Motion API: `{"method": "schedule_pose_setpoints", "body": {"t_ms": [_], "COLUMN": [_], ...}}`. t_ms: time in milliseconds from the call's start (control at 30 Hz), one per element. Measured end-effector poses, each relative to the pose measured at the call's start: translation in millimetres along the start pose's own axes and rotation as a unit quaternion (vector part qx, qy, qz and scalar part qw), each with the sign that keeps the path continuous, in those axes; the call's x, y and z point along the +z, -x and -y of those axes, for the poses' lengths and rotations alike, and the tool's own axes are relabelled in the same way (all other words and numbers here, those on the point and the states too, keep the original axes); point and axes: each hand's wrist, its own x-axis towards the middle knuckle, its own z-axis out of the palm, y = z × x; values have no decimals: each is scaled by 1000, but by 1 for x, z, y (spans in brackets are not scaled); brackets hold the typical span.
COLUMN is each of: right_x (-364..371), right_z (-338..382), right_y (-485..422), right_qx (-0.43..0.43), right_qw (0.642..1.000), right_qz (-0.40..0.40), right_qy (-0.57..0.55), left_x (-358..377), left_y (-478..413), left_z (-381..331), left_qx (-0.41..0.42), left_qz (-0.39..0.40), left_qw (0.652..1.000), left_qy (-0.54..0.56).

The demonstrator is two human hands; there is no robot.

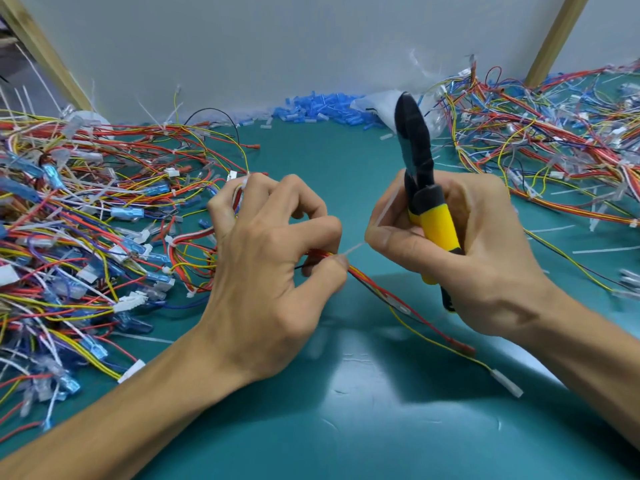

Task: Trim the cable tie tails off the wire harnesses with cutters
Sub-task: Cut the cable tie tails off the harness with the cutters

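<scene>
While the left hand (270,258) pinches a wire bundle (388,296), the right hand (460,251) grips yellow cutters (424,199) and a white tie tail (353,250); no writing is readable.

Teal counter (311,427). Blue terminal sleeves (322,110) heaped at 12 o'clock against grey wall (277,46). Wooden struts: one at 10 o'clock (45,53), one at 2 o'clock (554,39).

Bright, even light — soft glare on the green mat (363,375); edges bowed.
</scene>
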Motion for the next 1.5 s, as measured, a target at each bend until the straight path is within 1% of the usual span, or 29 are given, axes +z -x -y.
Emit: {"method": "schedule_pose_setpoints", "body": {"t_ms": [267,367,500,633,767,833,933,1000,1100,1200,1267,1367,1500], "right_x": [1,1,2,3,3,1,-2,-4,-8,-15,-17,-19,-21], "right_z": [-1,-1,-2,-2,-4,-6,-10,-12,-15,-17,-17,-16,-12], "right_y": [-5,-4,-3,-4,-7,-8,-10,-10,-11,-13,-13,-14,-13], "right_qx": [37,34,25,23,41,59,84,88,100,137,150,160,162], "right_qw": [998,998,998,995,991,986,983,985,990,989,985,982,974], "right_qz": [-21,-25,-55,-86,-109,-123,-132,-122,-96,-27,13,65,145], "right_qy": [-41,-41,-30,-48,-71,-91,-101,-81,-30,53,86,78,54], "left_x": [3,4,4,5,9,11,13,14,12,10,8,5,6], "left_y": [3,2,0,-1,-1,-1,-2,-2,-1,-3,-5,-6,-6], "left_z": [1,-2,-1,-2,2,5,11,15,20,23,25,28,28], "left_qx": [7,-3,-14,-3,25,43,67,79,78,50,32,14,15], "left_qz": [-22,-33,-29,-25,-40,-28,20,30,12,-2,-28,-68,-68], "left_qw": [1000,999,997,997,995,994,991,990,990,994,997,997,997], "left_qy": [-17,-40,-66,-66,-82,-97,-117,-117,-115,-95,-65,-36,-38]}}
